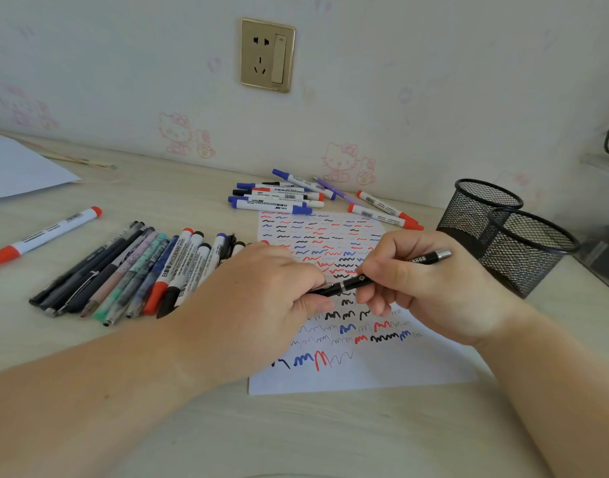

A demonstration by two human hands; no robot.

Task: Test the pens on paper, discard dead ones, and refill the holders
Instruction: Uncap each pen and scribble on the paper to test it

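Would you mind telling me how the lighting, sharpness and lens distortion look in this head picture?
Head view: soft, even daylight with no glare and only faint shadows under the hands; the paper squiggles and black pen read sharply; the wide-angle lens bows the desk edge and stretches the forearms; the mesh holders lean at the right, and the corners look softer.

The left hand (pixel 261 291) hides the black pen's (pixel 382 276) tip and part of the scribbled paper (pixel 365 370). The far-left white sheet (pixel 16 167) is cut by the edge. Print on the far markers (pixel 275 198) is too small to read.
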